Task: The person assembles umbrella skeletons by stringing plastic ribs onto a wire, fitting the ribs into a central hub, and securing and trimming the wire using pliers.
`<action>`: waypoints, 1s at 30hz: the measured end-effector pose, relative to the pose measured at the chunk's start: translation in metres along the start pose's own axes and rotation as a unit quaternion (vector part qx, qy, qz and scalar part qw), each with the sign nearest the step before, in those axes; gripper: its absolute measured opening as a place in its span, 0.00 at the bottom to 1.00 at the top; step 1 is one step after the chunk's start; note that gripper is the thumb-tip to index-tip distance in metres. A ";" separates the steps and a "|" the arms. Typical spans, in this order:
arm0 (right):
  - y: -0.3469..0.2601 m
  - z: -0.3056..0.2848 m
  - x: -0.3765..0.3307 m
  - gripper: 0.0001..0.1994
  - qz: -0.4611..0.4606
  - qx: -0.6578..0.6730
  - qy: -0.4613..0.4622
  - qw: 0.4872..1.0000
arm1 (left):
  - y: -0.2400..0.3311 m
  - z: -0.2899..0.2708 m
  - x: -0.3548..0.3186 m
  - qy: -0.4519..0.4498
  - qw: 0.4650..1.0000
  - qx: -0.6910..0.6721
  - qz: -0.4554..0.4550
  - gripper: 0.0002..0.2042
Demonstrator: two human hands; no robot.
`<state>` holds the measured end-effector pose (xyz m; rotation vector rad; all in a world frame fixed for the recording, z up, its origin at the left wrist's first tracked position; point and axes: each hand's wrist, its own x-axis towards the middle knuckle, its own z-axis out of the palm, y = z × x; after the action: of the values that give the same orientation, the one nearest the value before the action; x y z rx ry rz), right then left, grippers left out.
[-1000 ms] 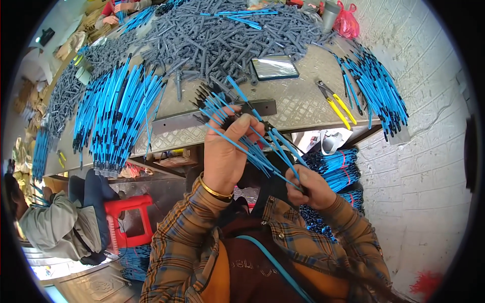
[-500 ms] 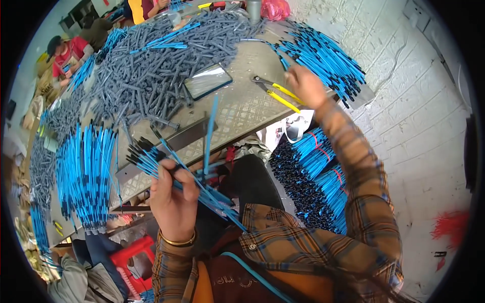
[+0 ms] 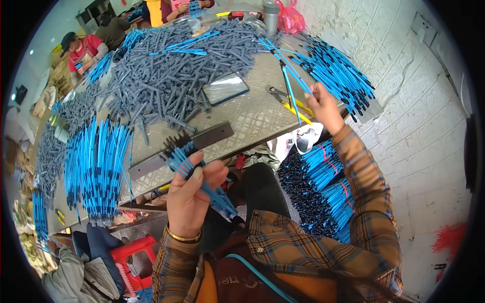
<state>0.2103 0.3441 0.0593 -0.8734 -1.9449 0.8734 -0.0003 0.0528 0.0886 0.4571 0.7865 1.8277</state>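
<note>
Nearest is the dark red cloth shirt (image 3: 237, 283) of the person, bearing lettering in small shiny studs, only partly visible. Above it, the left hand (image 3: 189, 189) presses a bundle of thin blue plastic strips with black ends (image 3: 218, 198) between thumb and fingers, its other fingers being loosely spread. Farther to the right, a pale bag with handles (image 3: 309, 137) shows dark print, too small to read. The right hand (image 3: 325, 107) pinches, with thumb and fingers, a long blue strip with dark joints (image 3: 297, 74), near the table's edge. Just beside this hand lie pliers with yellow handles (image 3: 301, 106). Beyond the left hand is a flat grey metal bar (image 3: 214, 135), then a dark-edged flat rectangular device (image 3: 226, 89), beside a big heap of grey plastic plugs (image 3: 156, 86). At the far end stands a grey cylindrical cup (image 3: 271, 19).
</note>
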 end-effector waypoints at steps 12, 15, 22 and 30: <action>-0.085 0.062 -0.099 0.11 -0.265 -0.074 -0.261 0.925 | 0.004 0.001 0.018 0.040 0.990 -0.119 0.065 0.08; -0.085 0.063 -0.107 0.12 -0.303 -0.144 -0.284 0.898 | -0.004 -0.009 0.024 0.046 0.990 -0.073 0.111 0.09; -0.077 0.068 -0.106 0.11 -0.440 -0.083 -0.240 0.861 | 0.004 -0.015 0.030 0.127 0.979 -0.054 0.148 0.12; -0.076 0.054 -0.114 0.14 0.042 0.108 -0.343 0.932 | -0.004 -0.014 0.032 0.012 0.986 -0.133 0.098 0.07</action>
<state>0.1934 0.1980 0.0544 -0.5568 -2.3329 1.5686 -0.0187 0.0794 0.0746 0.3481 0.5156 2.0897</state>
